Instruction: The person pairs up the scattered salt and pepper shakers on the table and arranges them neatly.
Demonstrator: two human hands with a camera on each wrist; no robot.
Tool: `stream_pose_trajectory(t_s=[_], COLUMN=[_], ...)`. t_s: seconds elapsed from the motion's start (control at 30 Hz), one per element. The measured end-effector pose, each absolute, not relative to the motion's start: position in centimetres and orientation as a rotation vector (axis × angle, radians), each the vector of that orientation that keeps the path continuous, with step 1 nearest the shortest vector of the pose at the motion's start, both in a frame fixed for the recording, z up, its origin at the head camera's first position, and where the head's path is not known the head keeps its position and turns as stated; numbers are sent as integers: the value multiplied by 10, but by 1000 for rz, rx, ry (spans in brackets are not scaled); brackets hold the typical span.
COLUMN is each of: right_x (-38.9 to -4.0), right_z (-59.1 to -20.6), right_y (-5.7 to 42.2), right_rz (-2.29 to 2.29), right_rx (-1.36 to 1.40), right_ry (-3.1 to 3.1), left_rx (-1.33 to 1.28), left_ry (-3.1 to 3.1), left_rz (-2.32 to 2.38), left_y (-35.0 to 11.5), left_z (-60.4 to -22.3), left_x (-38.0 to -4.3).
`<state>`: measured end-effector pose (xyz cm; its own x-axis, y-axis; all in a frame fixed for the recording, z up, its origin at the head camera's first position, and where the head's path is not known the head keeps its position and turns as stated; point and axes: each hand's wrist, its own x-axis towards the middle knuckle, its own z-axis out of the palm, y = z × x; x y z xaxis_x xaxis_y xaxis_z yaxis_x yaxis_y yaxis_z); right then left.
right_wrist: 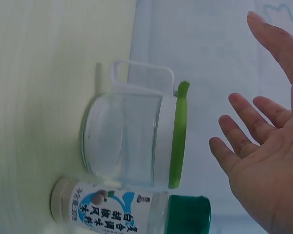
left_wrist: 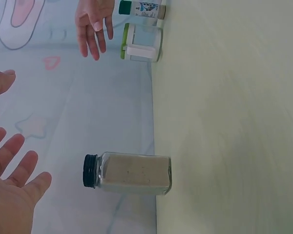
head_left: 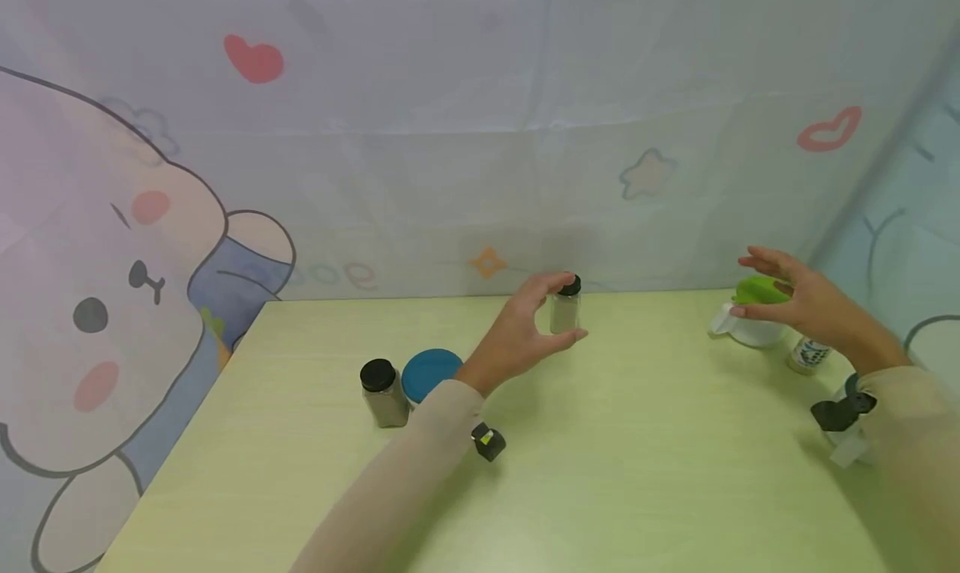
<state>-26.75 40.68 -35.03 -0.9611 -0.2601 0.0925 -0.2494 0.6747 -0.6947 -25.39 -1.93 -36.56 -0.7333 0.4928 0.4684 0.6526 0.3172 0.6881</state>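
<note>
One black-capped jar (head_left: 565, 314) is standing far middle, the empty left hand (head_left: 517, 331) parting its fingers beside it. Far right, the empty right hand (head_left: 821, 306) is hovering near a green-lidded pot (right_wrist: 132, 139). Likely rigid, slick glass, the jar is inviting a gentle grip on its sides.

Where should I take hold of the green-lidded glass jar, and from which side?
Probably best by its white handle, coming from the left in the head view. The glass jar stands upright with that open loop jutting out that way, while the green-capped bottle crowds its opposite side.
</note>
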Motion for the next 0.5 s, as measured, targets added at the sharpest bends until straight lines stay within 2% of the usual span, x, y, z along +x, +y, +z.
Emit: stream_pose_trajectory(t_s=[0.5], right_x=[-276], right_z=[-346], right_y=[428], right_rz=[-1104], right_rx=[-458], right_ry=[2844], left_rx=[-1038], left_ry=[-2291], left_rz=[-1449], left_y=[-11], left_z=[-380], left_x=[-262])
